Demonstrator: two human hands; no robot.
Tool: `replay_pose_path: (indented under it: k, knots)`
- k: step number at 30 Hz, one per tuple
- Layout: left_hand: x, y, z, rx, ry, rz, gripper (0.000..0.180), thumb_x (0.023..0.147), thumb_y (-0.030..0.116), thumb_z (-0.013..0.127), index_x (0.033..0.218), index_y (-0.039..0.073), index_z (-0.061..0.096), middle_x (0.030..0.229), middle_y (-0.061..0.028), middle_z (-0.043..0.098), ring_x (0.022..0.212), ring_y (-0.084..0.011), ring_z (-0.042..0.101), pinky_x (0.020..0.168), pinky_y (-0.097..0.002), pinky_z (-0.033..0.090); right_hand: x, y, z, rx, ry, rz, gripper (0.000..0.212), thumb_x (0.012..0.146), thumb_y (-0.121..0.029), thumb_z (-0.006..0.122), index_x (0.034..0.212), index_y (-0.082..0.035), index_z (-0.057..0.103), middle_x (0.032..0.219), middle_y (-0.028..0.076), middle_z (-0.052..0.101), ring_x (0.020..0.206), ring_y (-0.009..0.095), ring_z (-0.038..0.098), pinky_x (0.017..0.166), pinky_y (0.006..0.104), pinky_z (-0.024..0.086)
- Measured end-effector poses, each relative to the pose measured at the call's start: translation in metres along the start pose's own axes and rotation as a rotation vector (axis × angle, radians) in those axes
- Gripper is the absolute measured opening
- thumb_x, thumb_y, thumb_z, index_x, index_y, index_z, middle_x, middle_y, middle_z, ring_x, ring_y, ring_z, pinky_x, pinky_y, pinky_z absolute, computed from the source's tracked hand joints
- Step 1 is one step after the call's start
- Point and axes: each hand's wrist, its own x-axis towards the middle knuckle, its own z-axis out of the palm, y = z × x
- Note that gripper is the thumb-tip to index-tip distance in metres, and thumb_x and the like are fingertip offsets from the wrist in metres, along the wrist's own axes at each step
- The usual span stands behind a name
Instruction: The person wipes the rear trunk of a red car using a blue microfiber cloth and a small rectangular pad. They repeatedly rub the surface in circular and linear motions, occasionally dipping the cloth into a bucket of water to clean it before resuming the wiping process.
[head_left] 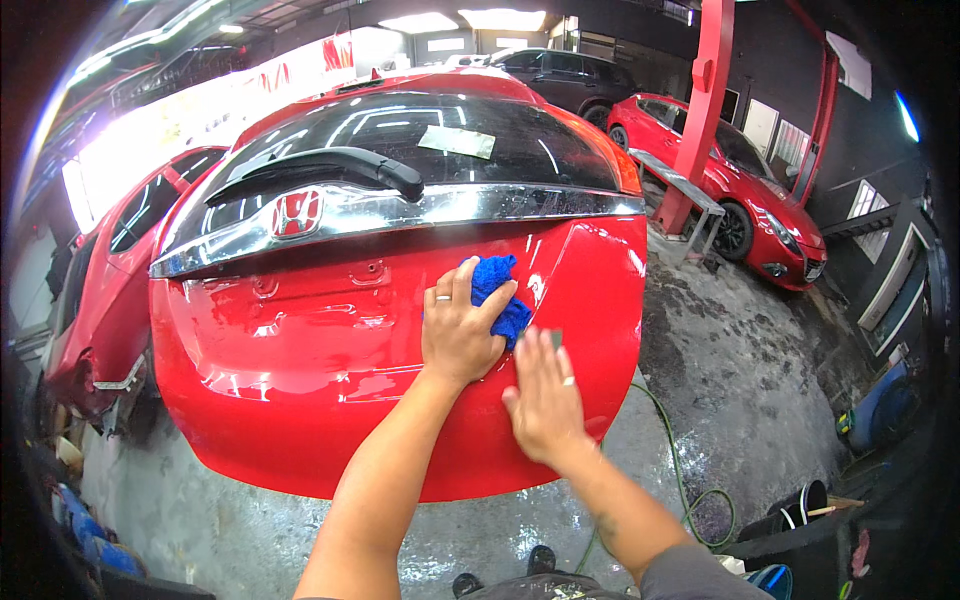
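A red car tailgate (pixel 300 410) fills the middle, with wet streaks and glossy reflections on its panel. My left hand (pixel 460 330) presses a crumpled blue cloth (pixel 492 275) against the right half of the panel, fingers curled over it. Just to the right, my right hand (pixel 548 400) lies slanted on the paint with its fingers stretched out together, slightly blurred. From under those fingertips pokes a small dark grey-green piece of sandpaper (pixel 555 340). Most of that piece is hidden by the fingers.
A pale paper sheet (pixel 457 142) lies on the rear window, beyond the black wiper (pixel 340 165) and chrome trim (pixel 470 203). Another red car (pixel 110 290) stands at left. A red lift post (pixel 697 130) rises at right. A green hose (pixel 675 450) crosses the wet floor.
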Motion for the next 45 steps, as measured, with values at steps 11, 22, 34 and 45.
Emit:
replay_pose_path:
  k: [11, 22, 34, 45]
  knots:
    - [-0.003, 0.001, 0.002, -0.050, -0.013, -0.006, 0.064, 0.073, 0.022, 0.083, 0.136, 0.029, 0.079, 0.157, -0.0185, 0.057, 0.138, -0.0408, 0.058, 0.110, -0.0550, 0.048, 0.011, 0.005, -0.002, 0.017, -0.057, -0.016, 0.072, 0.109, -0.035, 0.064, 0.163, 0.010, 0.047, 0.178, 0.031, 0.038, 0.168, 0.046, 0.034, 0.137, 0.0621, 0.025]
    - [0.004, 0.006, 0.002, -0.006, -0.024, 0.012, 0.063, 0.071, 0.022, 0.082, 0.134, 0.031, 0.080, 0.154, -0.0173, 0.059, 0.137, -0.0396, 0.058, 0.108, -0.0529, 0.048, 0.099, 0.104, -0.040, -0.174, 0.045, -0.068, 0.060, 0.116, -0.035, 0.053, 0.162, 0.003, 0.052, 0.172, 0.026, 0.049, 0.163, 0.041, 0.043, 0.134, 0.0559, 0.033]
    - [0.006, 0.012, 0.004, -0.034, -0.048, -0.021, 0.064, 0.071, 0.018, 0.080, 0.134, 0.028, 0.081, 0.156, -0.0207, 0.058, 0.139, -0.0430, 0.058, 0.115, -0.0568, 0.046, 0.116, 0.171, -0.049, -0.104, 0.049, -0.165, 0.075, 0.102, -0.023, 0.061, 0.169, 0.001, 0.039, 0.179, 0.023, 0.039, 0.167, 0.040, 0.036, 0.138, 0.0586, 0.025]
    - [0.006, 0.018, 0.010, 0.008, -0.038, -0.028, 0.063, 0.072, 0.017, 0.081, 0.134, 0.028, 0.080, 0.156, -0.0204, 0.058, 0.138, -0.0435, 0.059, 0.115, -0.0558, 0.047, 0.121, 0.179, -0.047, -0.113, 0.067, -0.188, 0.070, 0.105, -0.025, 0.058, 0.168, 0.002, 0.042, 0.179, 0.025, 0.038, 0.168, 0.039, 0.034, 0.138, 0.0583, 0.024]
